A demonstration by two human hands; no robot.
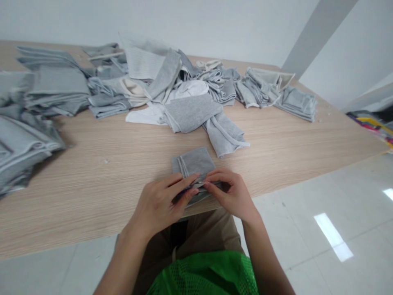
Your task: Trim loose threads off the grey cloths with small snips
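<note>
Green mesh fabric [208, 272] lay before the table [101, 180]; at its edge, left hand [159, 201] and right hand [231, 194] pinched folded grey cloth [199, 161], fingers narrowed.

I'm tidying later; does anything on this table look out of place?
Slightly: one grey cloth sprawls from the jumbled heap toward the front, crooked, unlike the folded stack at right. A small pale scrap lies alone on the table, left of the left hand.

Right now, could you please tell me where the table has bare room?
Bare tabletop, but for specks, lies between the left grey pile and left hand, and right of the right hand. Grey and white cloths crowd the back.
</note>
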